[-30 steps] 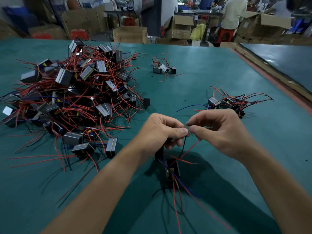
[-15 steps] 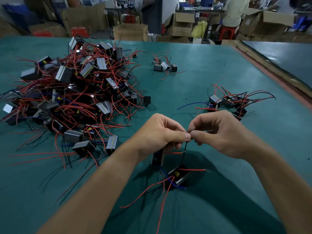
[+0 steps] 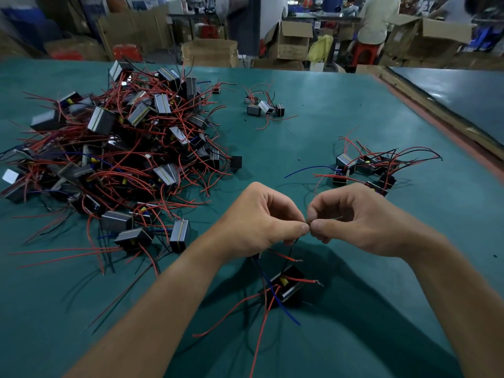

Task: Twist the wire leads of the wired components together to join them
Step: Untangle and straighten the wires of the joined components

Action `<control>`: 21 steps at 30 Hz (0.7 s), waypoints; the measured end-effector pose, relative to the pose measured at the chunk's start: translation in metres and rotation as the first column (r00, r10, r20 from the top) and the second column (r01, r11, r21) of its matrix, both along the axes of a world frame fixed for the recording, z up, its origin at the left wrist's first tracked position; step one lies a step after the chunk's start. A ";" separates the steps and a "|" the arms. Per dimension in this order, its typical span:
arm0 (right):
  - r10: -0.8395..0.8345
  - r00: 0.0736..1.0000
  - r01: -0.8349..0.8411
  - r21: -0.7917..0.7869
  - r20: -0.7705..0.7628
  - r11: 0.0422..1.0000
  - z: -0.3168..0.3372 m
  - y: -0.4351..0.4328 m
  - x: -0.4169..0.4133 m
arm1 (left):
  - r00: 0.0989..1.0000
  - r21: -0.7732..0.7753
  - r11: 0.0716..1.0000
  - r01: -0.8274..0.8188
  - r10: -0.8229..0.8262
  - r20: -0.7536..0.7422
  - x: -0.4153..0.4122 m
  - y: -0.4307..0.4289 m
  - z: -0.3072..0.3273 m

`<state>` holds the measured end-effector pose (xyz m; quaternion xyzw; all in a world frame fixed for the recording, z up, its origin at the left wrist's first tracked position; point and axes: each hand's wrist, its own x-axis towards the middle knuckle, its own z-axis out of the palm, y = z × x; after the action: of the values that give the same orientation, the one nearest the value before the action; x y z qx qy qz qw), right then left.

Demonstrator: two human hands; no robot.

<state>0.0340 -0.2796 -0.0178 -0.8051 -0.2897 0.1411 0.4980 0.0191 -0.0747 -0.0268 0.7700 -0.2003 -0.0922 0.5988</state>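
Above the wired component [image 3: 289,286], the left hand [image 3: 259,222] and right hand [image 3: 360,216] each pinch the wire leads [image 3: 308,222] between curled fingers [image 3: 297,229].

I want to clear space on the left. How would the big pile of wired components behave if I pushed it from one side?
The pile would probably drag as one clump: its red leads tangle across the box-shaped components. Those leads look floppy, curving and sagging. The components have flat faces, so rolling seems unlikely.
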 end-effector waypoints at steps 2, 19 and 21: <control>0.033 0.999 -0.034 -0.027 -0.027 0.999 0.002 0.000 -0.002 | 0.999 0.013 0.999 0.037 -0.037 -0.016 -0.001 0.001 0.001; 0.176 0.963 -0.127 0.230 -0.206 0.965 0.014 0.002 -0.012 | 0.930 -0.098 0.928 -0.361 0.350 -0.108 0.011 -0.002 -0.002; 0.232 0.950 -0.181 0.237 -0.209 0.954 0.013 0.004 -0.015 | 0.920 -0.093 0.918 -0.385 0.374 -0.113 0.012 -0.001 -0.002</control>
<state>0.0188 -0.2754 -0.0047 -0.6892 -0.3257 0.2547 0.5950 0.0308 -0.0759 -0.0289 0.7538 -0.0238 0.0014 0.6567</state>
